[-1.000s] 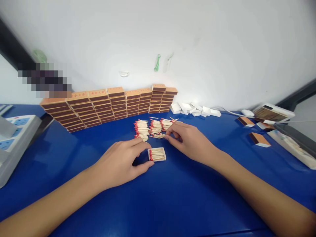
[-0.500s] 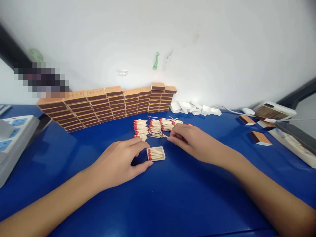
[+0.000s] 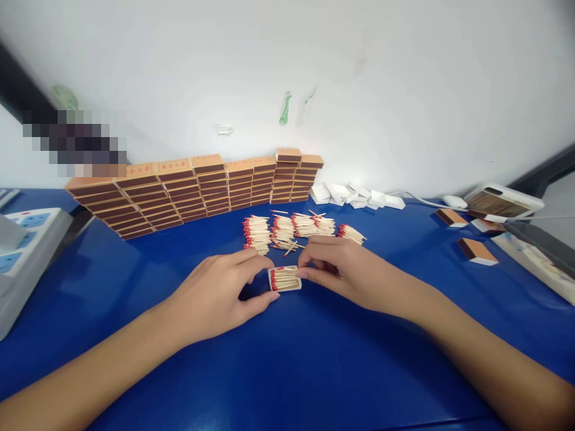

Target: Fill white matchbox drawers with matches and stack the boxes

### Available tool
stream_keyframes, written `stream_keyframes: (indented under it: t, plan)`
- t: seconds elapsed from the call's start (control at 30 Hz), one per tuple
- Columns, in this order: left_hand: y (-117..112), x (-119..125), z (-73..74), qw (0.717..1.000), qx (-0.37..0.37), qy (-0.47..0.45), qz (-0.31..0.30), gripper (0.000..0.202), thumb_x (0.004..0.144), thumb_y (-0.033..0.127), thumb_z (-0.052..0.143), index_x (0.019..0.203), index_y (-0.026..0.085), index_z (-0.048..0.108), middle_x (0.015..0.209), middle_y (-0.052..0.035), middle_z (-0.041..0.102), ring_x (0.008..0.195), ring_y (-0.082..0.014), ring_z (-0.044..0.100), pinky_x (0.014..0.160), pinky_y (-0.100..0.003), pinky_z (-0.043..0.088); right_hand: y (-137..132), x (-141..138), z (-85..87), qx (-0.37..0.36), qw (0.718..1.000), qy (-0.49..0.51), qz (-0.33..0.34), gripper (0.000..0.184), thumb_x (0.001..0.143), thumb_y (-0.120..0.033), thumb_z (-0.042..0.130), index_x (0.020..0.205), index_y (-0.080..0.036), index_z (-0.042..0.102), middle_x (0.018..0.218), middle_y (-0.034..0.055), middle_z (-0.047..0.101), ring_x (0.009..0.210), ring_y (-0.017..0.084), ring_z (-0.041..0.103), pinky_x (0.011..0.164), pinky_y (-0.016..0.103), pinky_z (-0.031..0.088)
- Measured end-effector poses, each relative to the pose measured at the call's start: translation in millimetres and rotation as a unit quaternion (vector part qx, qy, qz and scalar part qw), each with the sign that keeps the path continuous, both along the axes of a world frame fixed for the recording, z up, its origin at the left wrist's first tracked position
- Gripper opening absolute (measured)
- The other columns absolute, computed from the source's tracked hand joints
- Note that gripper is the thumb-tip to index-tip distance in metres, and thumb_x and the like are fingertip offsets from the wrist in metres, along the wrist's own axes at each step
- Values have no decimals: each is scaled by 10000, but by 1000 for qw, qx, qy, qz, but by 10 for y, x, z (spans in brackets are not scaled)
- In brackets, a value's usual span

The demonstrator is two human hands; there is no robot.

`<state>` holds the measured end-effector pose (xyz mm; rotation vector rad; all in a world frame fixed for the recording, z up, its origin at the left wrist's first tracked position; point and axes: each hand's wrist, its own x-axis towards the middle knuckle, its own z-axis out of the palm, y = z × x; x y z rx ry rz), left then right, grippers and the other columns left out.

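The small white matchbox tray (image 3: 290, 288) lies on the blue table with several red-headed matches side by side in it, heads to the left. Around its left end are the thumb and index finger of my left hand (image 3: 224, 296), steadying it. Fingertips of my right hand (image 3: 344, 266) pinch a match (image 3: 288, 269) over the tray's right end, its head pointing left; the fingers partly cover it. Just beyond the tray lie loose piles of matches (image 3: 257, 232), with another pile (image 3: 351, 233) behind my right hand. One stray match (image 3: 291, 248) lies slanted across others.
A long wall of stacked matchboxes (image 3: 179, 191) stands along the back left. White empty trays (image 3: 350, 194) are heaped to its right. Further right are loose matchboxes (image 3: 477, 251), a white device (image 3: 505, 200) and a cable. A power strip (image 3: 33, 239) sits at the left edge.
My right hand has moved from the match piles toward me and left, bringing a match to the tray. The stray match by the piles now lies at a different slant. My left hand stays put.
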<state>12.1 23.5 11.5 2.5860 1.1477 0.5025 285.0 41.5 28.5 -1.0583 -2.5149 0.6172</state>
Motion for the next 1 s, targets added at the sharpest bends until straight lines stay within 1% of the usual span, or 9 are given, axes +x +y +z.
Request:
stream_keyframes:
  t: [0.07,0.13,0.23,0.37,0.47,0.63,0.83,0.93,1.0]
  plan:
    - [2,3,0,1000,1,-4,-1,253,993,398,684,1199,252,701,885,23,646,694,-133,601,618,-269,435,-19,-19,-33,21,1000,-11,11,199,1088,-328,589,964,-202,679,940,27,661,792,156,584,675,283,407]
    - [7,5,1,1000,2,-6,-1,247,990,391,688,1194,251,698,885,24,642,692,-132,595,616,-269,432,-38,-33,-52,32,999,-26,20,146,1078,-286,605,988,-201,683,986,36,673,807,159,605,677,284,416]
    - [12,9,5,1000,0,-6,-2,232,987,383,694,1176,249,694,883,26,638,703,-135,596,618,-270,432,-67,-59,-52,33,998,-47,22,97,1060,-246,626,1008,-202,695,998,35,676,800,161,620,668,286,421]
    - [7,16,5,1000,-3,-9,-6,223,992,386,691,1168,249,688,883,28,636,706,-134,596,619,-269,433,-96,-94,-29,30,998,-60,18,117,1061,-257,622,1008,-197,707,995,36,680,794,164,625,670,292,428]
    - [3,13,0,1000,-4,-8,-8,223,992,385,691,1169,249,684,888,28,637,704,-134,594,619,-270,435,-99,-99,-20,20,998,-51,10,95,1050,-248,638,1001,-201,705,1006,35,686,807,162,626,668,287,424]
    - [8,2,-1,1000,-5,-6,-10,223,987,377,698,1170,250,683,898,27,643,723,-139,605,628,-273,443,-88,-81,-21,6,999,-32,0,52,1024,-216,665,978,-206,688,964,21,672,799,151,607,656,273,410]
    - [1,8,15,1000,-3,-2,-9,219,986,379,698,1159,245,685,899,24,648,730,-141,613,632,-275,445,-97,-92,-43,-8,1000,-23,-2,58,1018,-186,654,978,-209,688,931,8,659,758,134,577,652,266,403]
    - [-2,15,21,1000,-7,-1,-9,207,985,376,697,1145,246,687,898,25,649,718,-137,610,625,-271,438,-58,-99,-65,4,1000,-5,-20,65,1032,-240,655,990,-213,697,837,-4,621,726,145,562,648,275,403]
    - [-4,15,22,1000,-9,3,-9,211,981,376,697,1148,247,689,888,25,646,706,-136,607,617,-271,431,1,-91,-95,33,999,10,-38,87,1049,-253,633,1071,-214,708,851,8,614,747,160,574,673,287,423]
